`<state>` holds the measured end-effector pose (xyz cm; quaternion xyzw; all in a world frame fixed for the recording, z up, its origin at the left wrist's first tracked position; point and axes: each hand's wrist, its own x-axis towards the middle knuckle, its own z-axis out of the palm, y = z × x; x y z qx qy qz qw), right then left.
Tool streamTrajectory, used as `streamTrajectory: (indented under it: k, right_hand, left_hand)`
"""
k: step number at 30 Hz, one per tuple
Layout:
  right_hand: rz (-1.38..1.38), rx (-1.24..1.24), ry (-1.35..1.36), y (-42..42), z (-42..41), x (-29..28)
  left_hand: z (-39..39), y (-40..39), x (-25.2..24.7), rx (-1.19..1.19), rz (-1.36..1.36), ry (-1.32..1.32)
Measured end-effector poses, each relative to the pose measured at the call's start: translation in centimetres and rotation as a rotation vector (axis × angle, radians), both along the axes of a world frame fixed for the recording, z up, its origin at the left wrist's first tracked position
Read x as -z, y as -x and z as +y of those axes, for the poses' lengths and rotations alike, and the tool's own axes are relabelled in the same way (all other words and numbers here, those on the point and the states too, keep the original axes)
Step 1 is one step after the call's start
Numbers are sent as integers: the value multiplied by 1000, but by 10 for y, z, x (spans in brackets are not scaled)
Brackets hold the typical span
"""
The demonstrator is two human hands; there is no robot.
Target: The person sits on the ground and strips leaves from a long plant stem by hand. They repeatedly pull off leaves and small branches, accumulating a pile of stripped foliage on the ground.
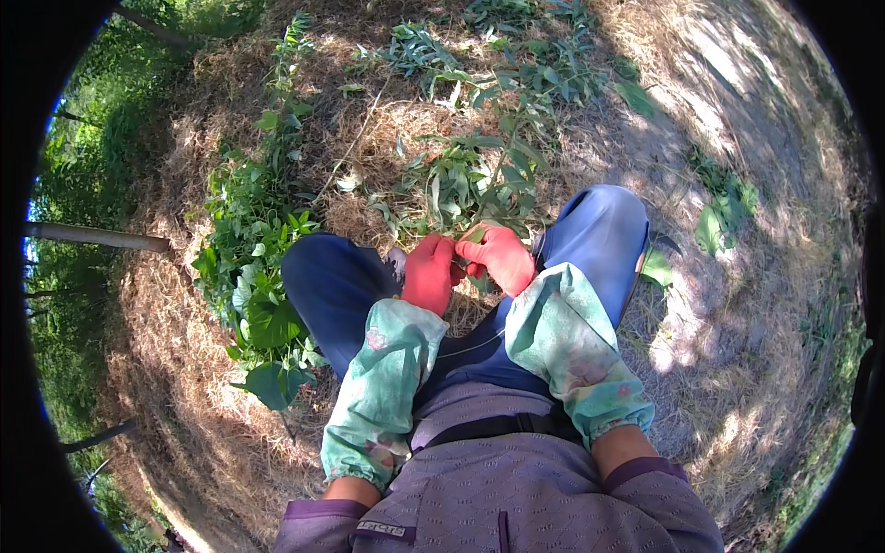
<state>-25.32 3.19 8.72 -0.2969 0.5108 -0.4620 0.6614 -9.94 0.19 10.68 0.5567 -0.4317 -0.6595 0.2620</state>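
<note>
In the head view, both hands wear red gloves and meet between my bent knees. My left hand (426,275) has its fingers curled in at the lower end of a leafy green stem (503,162). My right hand (503,257) pinches the same stem from the other side, and a leaf shows over its fingertips. The stem leans away from me over a small heap of cut leafy greens (453,183). My fingers hide its lower end, so the exact grip is partly out of sight.
A long leafy pile (259,276) lies beside my left knee. Further cuttings (553,69) are spread ahead, and a broad-leaved clump (722,207) lies right. A thin dry stick (356,138) slants across the dry grass (207,408). Slender trunks (104,237) stand at left.
</note>
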Motion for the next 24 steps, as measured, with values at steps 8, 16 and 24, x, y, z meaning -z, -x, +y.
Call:
streamTrajectory:
  k: [8,16,24]
  right_hand:
    - [-57,-119,-89,1,0,4]
    - [17,40,-64,7,-7,29]
    - [-97,-17,-46,15,-3,-4]
  left_hand:
    - [-5,-7,15,-161,31,94]
    - [-4,-9,-4,97,43,66]
    - [0,-9,2,199,39,62]
